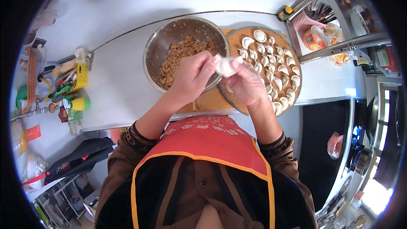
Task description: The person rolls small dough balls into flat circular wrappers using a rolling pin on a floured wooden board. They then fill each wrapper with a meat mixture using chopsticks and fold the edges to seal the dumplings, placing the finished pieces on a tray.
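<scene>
Between my fingertips I hold a white dumpling (pixel 226 66), its dough folded over. My left hand (pixel 195 73) pinches it from one side, above the near rim of a steel bowl (pixel 155 43). On the other side my right hand (pixel 249 81) grips the same dumpling, over the edge of a round board (pixel 233 39). Brown minced filling (pixel 178 57) lies in the bowl, partly hidden by my left hand. Rows of shaped dumplings (pixel 278 83) cover the board; one near the back is round with a crimped edge (pixel 259 36). My right hand hides some of them.
Under the bowl and round board is a wooden board (pixel 210 101), with chopsticks (pixel 196 105) at its near edge. A metal rack (pixel 337 49) stands at the right, holding a pink utensil basket (pixel 305 22). A yellow basket (pixel 81 77) and a spray bottle (pixel 78 104) are at the left.
</scene>
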`<state>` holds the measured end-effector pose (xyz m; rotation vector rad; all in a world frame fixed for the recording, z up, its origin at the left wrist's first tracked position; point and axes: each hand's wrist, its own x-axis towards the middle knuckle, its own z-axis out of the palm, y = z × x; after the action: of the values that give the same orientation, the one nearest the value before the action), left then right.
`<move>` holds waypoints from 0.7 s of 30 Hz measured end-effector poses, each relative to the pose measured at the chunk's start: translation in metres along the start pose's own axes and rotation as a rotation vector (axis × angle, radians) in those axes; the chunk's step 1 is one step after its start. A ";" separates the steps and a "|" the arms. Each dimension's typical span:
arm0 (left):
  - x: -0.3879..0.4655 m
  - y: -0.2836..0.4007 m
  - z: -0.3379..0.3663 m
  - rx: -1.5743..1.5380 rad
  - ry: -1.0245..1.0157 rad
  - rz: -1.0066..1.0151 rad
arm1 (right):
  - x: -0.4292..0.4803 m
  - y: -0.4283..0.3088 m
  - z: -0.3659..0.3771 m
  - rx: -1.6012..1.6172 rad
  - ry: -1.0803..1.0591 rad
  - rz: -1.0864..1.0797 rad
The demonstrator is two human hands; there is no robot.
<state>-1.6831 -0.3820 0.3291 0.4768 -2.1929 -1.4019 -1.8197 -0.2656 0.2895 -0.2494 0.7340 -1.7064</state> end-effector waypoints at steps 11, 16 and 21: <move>-0.032 -0.054 -0.023 0.040 0.228 -0.153 | 0.015 -0.043 -0.106 -1.583 0.260 -0.248; -0.058 -0.067 -0.032 0.085 0.222 -0.251 | 0.068 -0.007 -0.116 -2.135 -0.003 -0.250; -0.068 -0.065 -0.035 0.141 0.227 -0.276 | 0.084 0.009 -0.128 -2.167 -0.007 -0.321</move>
<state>-1.6052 -0.3982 0.2680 0.9719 -2.1065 -1.2579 -1.9041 -0.3022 0.1665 -1.8315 2.3129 -0.4035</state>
